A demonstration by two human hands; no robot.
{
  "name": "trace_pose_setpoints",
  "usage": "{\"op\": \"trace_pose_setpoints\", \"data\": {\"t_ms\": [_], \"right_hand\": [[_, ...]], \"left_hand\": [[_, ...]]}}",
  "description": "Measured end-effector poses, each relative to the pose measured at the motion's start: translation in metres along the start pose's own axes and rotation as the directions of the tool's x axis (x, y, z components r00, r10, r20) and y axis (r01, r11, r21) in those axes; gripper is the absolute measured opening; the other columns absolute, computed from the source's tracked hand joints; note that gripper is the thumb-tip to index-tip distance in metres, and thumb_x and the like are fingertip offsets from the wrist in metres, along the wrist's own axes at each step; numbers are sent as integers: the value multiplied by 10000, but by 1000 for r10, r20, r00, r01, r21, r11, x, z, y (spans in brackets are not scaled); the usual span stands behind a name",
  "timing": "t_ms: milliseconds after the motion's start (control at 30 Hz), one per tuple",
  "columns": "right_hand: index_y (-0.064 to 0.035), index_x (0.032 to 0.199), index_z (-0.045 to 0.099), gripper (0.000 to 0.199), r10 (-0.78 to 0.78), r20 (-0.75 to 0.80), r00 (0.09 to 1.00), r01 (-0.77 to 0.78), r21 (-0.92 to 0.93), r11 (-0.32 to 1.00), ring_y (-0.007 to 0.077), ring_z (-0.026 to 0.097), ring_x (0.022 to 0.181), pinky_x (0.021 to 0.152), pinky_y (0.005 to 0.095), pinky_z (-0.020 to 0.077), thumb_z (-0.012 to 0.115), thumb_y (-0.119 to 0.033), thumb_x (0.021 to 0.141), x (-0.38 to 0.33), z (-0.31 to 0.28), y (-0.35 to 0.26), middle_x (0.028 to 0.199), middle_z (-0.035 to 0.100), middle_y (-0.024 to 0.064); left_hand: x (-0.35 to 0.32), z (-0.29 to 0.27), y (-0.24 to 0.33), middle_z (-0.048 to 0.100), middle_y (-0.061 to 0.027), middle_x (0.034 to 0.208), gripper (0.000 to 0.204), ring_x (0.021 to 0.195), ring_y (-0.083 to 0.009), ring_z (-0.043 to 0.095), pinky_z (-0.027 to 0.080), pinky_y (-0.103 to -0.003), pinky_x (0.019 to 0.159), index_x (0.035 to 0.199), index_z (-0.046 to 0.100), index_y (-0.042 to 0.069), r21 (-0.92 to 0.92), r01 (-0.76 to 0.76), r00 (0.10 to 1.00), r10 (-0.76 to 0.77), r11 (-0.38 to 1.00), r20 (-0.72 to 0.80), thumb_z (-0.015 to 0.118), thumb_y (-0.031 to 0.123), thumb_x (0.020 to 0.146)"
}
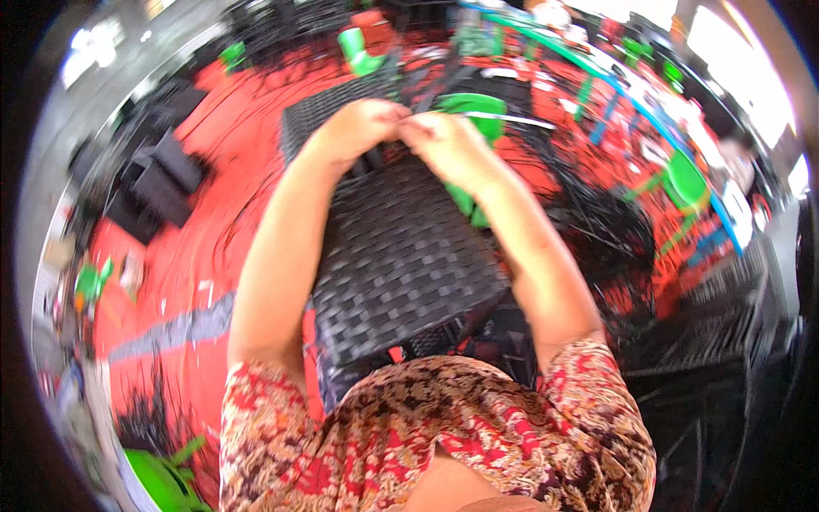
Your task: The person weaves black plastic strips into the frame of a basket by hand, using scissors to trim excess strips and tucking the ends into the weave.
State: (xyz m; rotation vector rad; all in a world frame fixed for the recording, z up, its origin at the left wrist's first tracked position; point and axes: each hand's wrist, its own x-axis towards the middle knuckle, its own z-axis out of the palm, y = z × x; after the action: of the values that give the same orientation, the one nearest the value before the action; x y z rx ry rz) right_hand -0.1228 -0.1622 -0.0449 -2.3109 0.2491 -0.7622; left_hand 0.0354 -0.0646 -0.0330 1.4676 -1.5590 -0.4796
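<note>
Both arms reach forward over a black woven wicker piece (409,247), which looks like furniture with a flat plaited surface. At its far end my left hand (365,128) and my right hand (442,141) meet, their fingertips pinched together. Whatever lies between the fingers is too small and blurred to make out. Below the hands is a dark gap, where the near woven surface borders a second black woven panel (320,107).
Loose black strips (589,200) are heaped on the red floor (217,162) to the right. Behind my right hand stands a green chair (473,104). Dark woven boxes (158,183) are at the left, a green chair (158,478) at lower left. A long blue-edged table (636,107) curves along the right.
</note>
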Motion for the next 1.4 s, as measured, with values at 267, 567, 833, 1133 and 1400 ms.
{"op": "trace_pose_setpoints", "data": {"t_ms": [267, 567, 833, 1133, 1400], "right_hand": [[-28, 971, 590, 176, 16, 123, 992, -83, 558, 826, 49, 493, 646, 571, 193, 388, 659, -95, 823, 17, 13, 11, 757, 580, -19], [-38, 999, 510, 294, -17, 174, 985, 14, 15, 1000, 107, 538, 610, 590, 275, 438, 651, -32, 742, 29, -2, -12, 641, 552, 32], [-31, 1000, 537, 254, -257, 315, 914, 262, 28, 965, 170, 555, 831, 749, 317, 459, 610, -89, 764, 43, 21, -3, 889, 580, 87], [-26, 967, 599, 151, -209, 184, 960, 248, -226, 942, 84, 533, 804, 701, 218, 438, 586, -24, 817, 15, -28, 37, 904, 578, 23], [-36, 832, 615, 163, -1, 335, 942, -80, 227, 971, 50, 484, 604, 548, 202, 369, 631, -198, 849, 51, 18, 2, 666, 533, -43]], "left_hand": [[-33, -8, -1, 604, -107, 1070, 221, 954, -169, 551, 421, -299, 847, 772, 657, -11, -21, 196, 942, -194, 980, -275, 661, 210, 767], [-37, 13, -10, 347, -92, 1414, 236, 1332, -315, 243, 230, -588, 985, 879, 704, 238, 803, 280, 956, -227, 526, -185, 539, 384, 797], [-45, 1, -18, 516, -121, 1261, 441, 1207, -300, 445, 337, -479, 972, 1137, 623, 227, 720, 384, 923, -265, 578, -279, 545, 478, 783], [11, 51, -26, 673, -42, 937, 373, 941, -230, 613, 447, -507, 828, 947, 689, 137, 635, 239, 965, -105, 735, -240, 526, 418, 763], [-43, -13, -30, 647, -157, 993, 226, 1084, -247, 549, 417, -326, 913, 771, 693, 58, 193, -51, 910, 125, 980, -396, 584, 256, 777]]}}
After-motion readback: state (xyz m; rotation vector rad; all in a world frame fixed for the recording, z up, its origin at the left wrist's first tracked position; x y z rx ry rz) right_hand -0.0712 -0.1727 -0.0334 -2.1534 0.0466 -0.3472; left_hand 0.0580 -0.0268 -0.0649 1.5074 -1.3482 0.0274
